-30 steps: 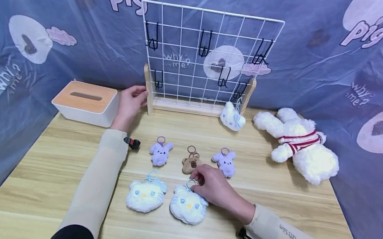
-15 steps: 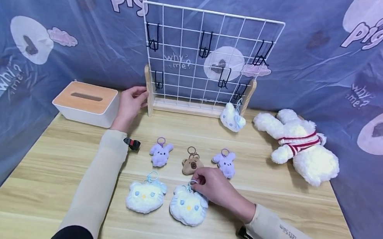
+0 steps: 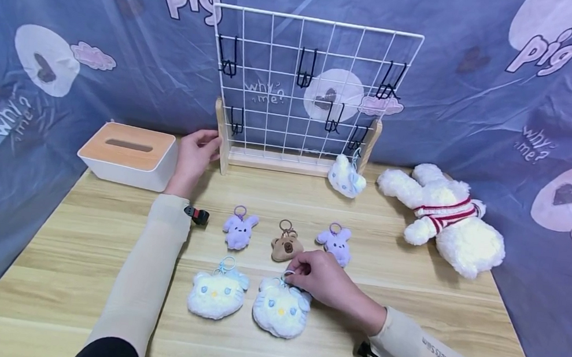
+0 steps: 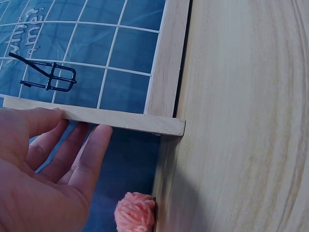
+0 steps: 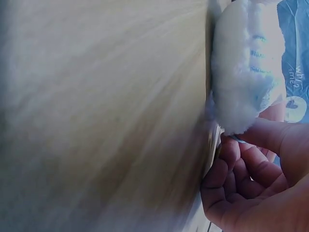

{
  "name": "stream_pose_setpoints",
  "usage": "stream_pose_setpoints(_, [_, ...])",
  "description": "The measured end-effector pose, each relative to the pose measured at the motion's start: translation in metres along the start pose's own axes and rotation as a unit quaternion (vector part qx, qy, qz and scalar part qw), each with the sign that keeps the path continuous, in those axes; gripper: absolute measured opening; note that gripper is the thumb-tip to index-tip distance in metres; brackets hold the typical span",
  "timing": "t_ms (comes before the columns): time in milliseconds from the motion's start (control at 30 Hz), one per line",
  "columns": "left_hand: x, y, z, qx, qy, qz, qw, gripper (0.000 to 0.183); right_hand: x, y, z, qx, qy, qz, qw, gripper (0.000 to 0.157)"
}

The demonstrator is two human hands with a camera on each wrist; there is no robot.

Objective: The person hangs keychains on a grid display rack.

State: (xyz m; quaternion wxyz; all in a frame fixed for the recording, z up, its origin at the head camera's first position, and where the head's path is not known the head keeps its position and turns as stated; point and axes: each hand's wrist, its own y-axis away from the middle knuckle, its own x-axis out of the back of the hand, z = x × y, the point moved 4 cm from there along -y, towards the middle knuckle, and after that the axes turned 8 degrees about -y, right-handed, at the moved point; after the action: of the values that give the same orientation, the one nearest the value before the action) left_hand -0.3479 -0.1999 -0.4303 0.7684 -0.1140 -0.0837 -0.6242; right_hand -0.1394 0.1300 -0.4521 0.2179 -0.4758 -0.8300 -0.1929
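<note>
In the head view my right hand (image 3: 321, 278) pinches the ring and strap of a white plush cat keychain (image 3: 281, 312), which lies face up on the table. The right wrist view shows its white fur (image 5: 236, 67) beside thumb and curled fingers. My left hand (image 3: 195, 154) touches the left wooden post (image 3: 221, 142) of a white wire grid rack (image 3: 294, 104). In the left wrist view its thumb overlaps the post's edge and its fingertips meet the outer side. Another white cat keychain (image 3: 216, 298) lies left of the pinched one.
Behind lie two purple plush keychains (image 3: 238, 232) and a brown bear keychain (image 3: 286, 247). Several black hooks (image 3: 306, 67) hang on the grid, one bearing a white plush keychain (image 3: 346, 178). A tissue box (image 3: 128, 156) stands left, a large white plush toy (image 3: 444, 218) right.
My right fingers have closed on the cat keychain's ring and raised it slightly; its body stays on the table. My left hand stays at the post.
</note>
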Motion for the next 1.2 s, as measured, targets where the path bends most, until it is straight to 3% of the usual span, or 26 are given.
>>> stream_pose_setpoints(533, [-0.001,-0.003,-0.001,0.002,-0.006,0.0,1.0,0.034,0.0,0.0,0.001,-0.004,-0.001,0.014,1.0,0.004])
stream_pose_setpoints(867, [-0.002,-0.003,-0.002,-0.003,-0.011,-0.003,0.9999,0.034,-0.004,0.001,-0.004,-0.014,-0.04,0.034,0.999,0.005])
stream_pose_setpoints(1200, [0.0,-0.004,-0.003,-0.004,-0.01,-0.001,0.9999,0.034,-0.006,0.005,-0.014,0.025,-0.09,0.027,0.995,0.009])
